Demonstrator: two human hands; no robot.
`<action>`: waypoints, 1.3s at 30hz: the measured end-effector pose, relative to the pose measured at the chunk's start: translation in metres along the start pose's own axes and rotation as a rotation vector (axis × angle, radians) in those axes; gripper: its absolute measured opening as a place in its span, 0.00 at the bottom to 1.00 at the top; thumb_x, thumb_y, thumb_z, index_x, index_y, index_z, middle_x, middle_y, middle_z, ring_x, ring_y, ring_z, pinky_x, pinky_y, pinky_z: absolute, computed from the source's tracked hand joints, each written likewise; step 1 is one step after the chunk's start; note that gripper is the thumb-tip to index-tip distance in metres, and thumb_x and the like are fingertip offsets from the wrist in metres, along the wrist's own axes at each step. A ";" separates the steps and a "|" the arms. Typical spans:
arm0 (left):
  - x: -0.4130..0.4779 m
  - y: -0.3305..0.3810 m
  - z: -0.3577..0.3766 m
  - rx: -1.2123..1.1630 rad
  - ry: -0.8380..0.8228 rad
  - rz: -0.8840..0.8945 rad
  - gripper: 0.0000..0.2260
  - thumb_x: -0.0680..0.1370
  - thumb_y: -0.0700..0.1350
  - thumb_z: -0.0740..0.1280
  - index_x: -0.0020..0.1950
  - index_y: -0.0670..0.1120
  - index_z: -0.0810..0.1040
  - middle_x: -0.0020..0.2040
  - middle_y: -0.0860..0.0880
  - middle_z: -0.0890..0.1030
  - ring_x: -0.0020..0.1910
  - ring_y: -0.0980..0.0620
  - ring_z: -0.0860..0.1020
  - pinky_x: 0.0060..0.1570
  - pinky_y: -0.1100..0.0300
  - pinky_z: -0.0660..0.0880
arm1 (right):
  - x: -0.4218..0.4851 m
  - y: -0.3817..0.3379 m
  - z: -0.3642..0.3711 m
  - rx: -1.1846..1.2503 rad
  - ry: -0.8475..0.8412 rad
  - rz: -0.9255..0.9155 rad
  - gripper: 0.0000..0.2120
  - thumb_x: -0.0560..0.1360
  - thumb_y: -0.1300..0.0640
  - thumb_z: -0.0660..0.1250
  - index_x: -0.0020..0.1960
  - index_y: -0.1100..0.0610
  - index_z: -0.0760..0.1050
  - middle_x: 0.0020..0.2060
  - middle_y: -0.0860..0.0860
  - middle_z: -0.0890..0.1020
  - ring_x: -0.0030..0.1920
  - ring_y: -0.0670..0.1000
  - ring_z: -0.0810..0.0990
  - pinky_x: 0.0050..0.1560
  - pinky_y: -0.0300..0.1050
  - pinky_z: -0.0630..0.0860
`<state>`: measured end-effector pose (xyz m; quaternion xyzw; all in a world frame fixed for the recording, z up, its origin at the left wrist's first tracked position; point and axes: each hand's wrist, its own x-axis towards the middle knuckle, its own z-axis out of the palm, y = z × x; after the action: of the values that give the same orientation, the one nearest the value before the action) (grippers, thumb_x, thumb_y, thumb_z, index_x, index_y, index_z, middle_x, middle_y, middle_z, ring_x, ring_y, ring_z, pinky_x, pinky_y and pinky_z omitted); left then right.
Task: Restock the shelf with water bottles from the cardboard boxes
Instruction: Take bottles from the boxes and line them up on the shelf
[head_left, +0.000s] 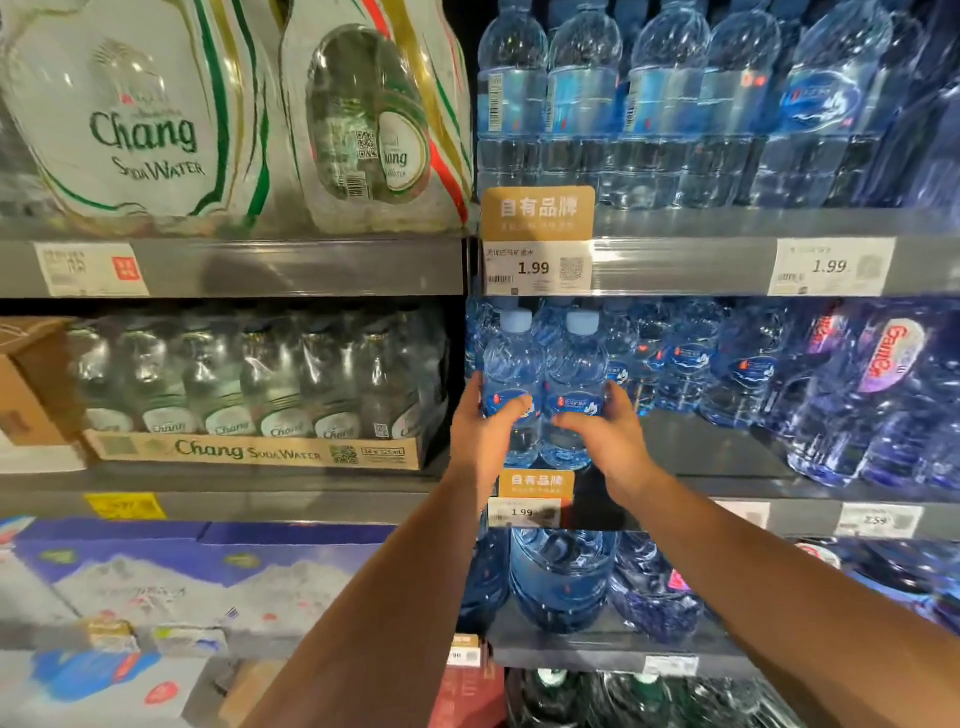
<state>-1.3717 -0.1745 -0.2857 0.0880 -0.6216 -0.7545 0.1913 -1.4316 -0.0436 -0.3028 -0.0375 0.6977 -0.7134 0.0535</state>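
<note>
Left hand (485, 434), right hand (605, 434) gripping two clear ribbed plastic bottles (545, 384), upright

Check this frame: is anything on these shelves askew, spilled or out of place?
Nothing spilled. The left bottle and right bottle stand upright. One oddity: a cardboard box with an open flap sits on the shelf left of the Chang soda tray.

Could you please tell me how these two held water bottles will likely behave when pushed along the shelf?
Both water bottles look full, so probably heavy for their size. Tall and narrow, they may tip if pushed high; the left hand and right hand hold them low.
</note>
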 end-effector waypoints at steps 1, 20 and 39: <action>-0.001 0.001 0.004 -0.069 0.018 -0.042 0.21 0.78 0.41 0.66 0.70 0.46 0.69 0.66 0.48 0.76 0.64 0.52 0.74 0.61 0.59 0.69 | -0.003 -0.001 0.002 0.051 0.017 0.018 0.38 0.71 0.58 0.71 0.76 0.53 0.58 0.72 0.48 0.66 0.70 0.51 0.67 0.65 0.45 0.64; 0.024 -0.005 0.006 -0.138 0.201 -0.201 0.26 0.78 0.62 0.59 0.72 0.50 0.69 0.71 0.51 0.71 0.70 0.50 0.68 0.72 0.49 0.60 | 0.006 -0.010 0.016 0.219 -0.076 0.189 0.33 0.77 0.32 0.47 0.77 0.48 0.55 0.75 0.47 0.60 0.75 0.48 0.57 0.75 0.52 0.51; -0.078 0.025 0.035 0.717 0.354 -0.135 0.20 0.80 0.55 0.60 0.65 0.42 0.73 0.61 0.40 0.78 0.60 0.41 0.75 0.48 0.58 0.65 | -0.053 -0.048 -0.064 -0.632 -0.083 0.204 0.28 0.80 0.41 0.54 0.70 0.60 0.67 0.68 0.61 0.70 0.66 0.61 0.70 0.62 0.48 0.65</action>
<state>-1.3085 -0.1158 -0.2620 0.3183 -0.7956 -0.4740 0.2025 -1.3883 0.0279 -0.2555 -0.0112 0.8819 -0.4503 0.1389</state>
